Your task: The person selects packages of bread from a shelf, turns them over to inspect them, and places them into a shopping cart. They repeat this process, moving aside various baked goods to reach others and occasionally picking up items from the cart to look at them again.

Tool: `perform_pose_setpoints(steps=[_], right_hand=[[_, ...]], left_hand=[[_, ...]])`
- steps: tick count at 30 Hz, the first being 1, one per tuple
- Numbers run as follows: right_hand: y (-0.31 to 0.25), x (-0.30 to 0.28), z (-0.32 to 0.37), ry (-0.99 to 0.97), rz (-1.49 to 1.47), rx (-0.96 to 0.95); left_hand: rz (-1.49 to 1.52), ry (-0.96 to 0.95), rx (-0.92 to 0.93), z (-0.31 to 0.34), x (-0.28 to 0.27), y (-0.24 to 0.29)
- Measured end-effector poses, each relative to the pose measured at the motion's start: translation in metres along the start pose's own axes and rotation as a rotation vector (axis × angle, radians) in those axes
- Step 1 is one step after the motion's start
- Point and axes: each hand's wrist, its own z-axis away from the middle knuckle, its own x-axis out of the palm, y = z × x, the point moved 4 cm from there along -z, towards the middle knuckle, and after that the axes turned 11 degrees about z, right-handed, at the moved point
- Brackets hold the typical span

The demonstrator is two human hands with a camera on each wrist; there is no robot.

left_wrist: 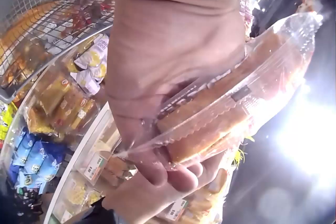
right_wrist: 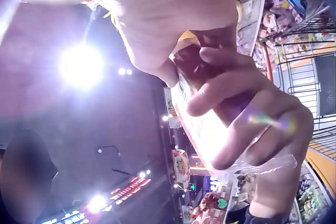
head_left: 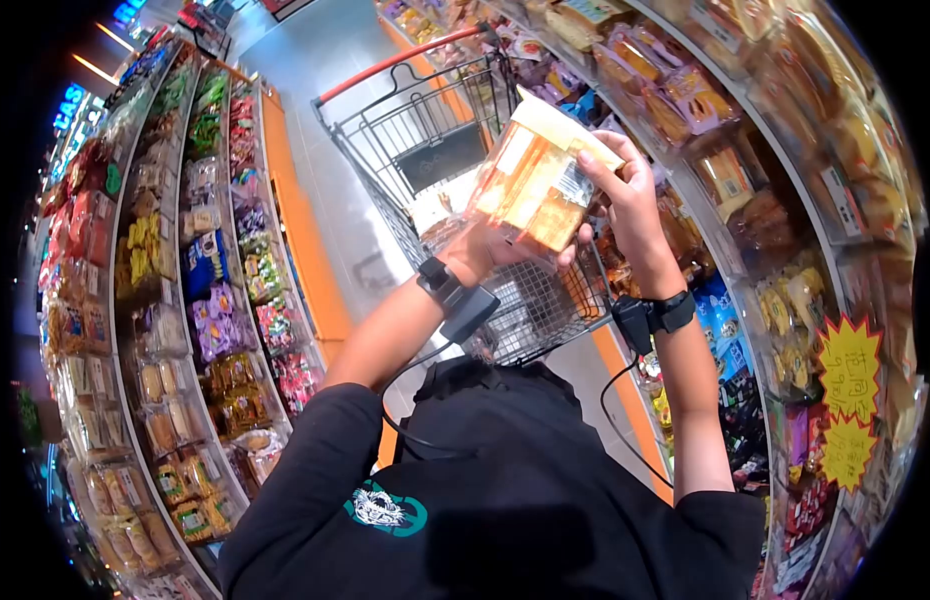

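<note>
A clear plastic pack of bread (head_left: 530, 185), golden brown with a pale top end and a barcode label, is held up over the shopping cart. My left hand (head_left: 482, 255) grips it from below at its lower left; in the left wrist view the fingers of this left hand (left_wrist: 173, 50) curl under the crinkled bag. My right hand (head_left: 630, 195) holds the pack's right edge, thumb on its labelled face. Seen from the right wrist, several left fingers (right_wrist: 236, 124) spread across the pack's underside, and the right palm hides part of it.
The wire shopping cart (head_left: 420, 105) with a red handle stands in front, a pale package (head_left: 445, 205) inside it. Shelves of packaged snacks (head_left: 145, 235) line the left side, and shelves of bread packs (head_left: 730, 175) the right. Yellow starburst price signs (head_left: 850, 365) hang at right.
</note>
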Motion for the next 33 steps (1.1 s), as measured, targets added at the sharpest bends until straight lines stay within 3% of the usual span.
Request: perform_pose_setpoints(steps=[3, 4, 5, 7, 9, 10, 11, 12, 13, 14, 17, 19, 24, 25, 27, 28, 31, 32, 33], right_hand=[[0.033, 0.009, -0.013, -0.001, 0.060, 0.091], [0.052, 0.011, -0.018, 0.047, 0.046, 0.154], [0.069, 0.011, -0.019, 0.099, 0.033, 0.225], [0.102, 0.016, -0.015, -0.079, -0.145, 0.401], [0.129, 0.036, -0.008, -0.333, -0.237, 0.458], [0.144, 0.039, -0.003, -0.239, -0.073, 0.509], [0.187, 0.040, -0.007, -0.239, -0.107, 0.494], [0.221, 0.040, -0.005, -0.208, 0.021, 0.585], [0.255, 0.038, -0.006, -0.183, 0.155, 0.668], [0.303, 0.037, -0.010, -0.329, 0.145, 0.698], [0.393, 0.048, -0.003, -0.345, 0.002, 0.914], [0.437, 0.064, -0.003, -0.271, 0.057, 0.933], [0.550, 0.091, 0.005, -0.235, 0.189, 0.966], [0.559, 0.097, 0.003, -0.242, 0.240, 0.920], [0.577, 0.108, -0.001, -0.258, 0.193, 1.037], [0.599, 0.113, -0.003, -0.279, 0.293, 0.970], [0.614, 0.111, -0.008, -0.321, 1.020, 0.726], [0.609, 0.110, -0.006, -0.283, 0.991, 0.837], [0.605, 0.114, 0.000, -0.305, 1.013, 0.804]], left_hand=[[0.252, 0.059, 0.063, 0.008, -0.012, 0.010], [0.197, 0.176, 0.174, 0.017, -0.032, 0.014], [0.093, 0.249, 0.227, 0.021, -0.086, 0.014], [-0.169, 0.666, 0.320, 0.032, -0.090, 0.023], [-0.438, 0.843, 0.390, 0.051, -0.150, 0.018], [-0.533, 0.971, 0.395, 0.059, -0.168, 0.012], [-0.632, 1.097, 0.392, 0.068, -0.187, 0.005], [-0.638, 1.120, 0.307, 0.081, -0.242, -0.005], [-0.492, 1.196, 0.257, 0.097, -0.277, -0.020], [-0.346, 1.267, 0.209, 0.110, -0.307, -0.033], [-0.173, 1.670, 0.137, 0.122, -0.299, -0.028], [-0.248, 1.831, 0.104, 0.137, -0.322, -0.014], [-0.097, 1.873, -0.070, 0.161, -0.394, -0.021], [-0.067, 1.829, -0.023, 0.162, -0.410, -0.023], [-0.006, 1.745, 0.074, 0.162, -0.438, -0.031], [-0.010, 1.782, 0.121, 0.161, -0.446, -0.031], [-0.159, 1.950, -0.053, 0.161, -0.448, -0.027], [-0.116, 1.948, -0.090, 0.161, -0.444, -0.025], [-0.088, 1.962, -0.096, 0.161, -0.436, -0.023]])
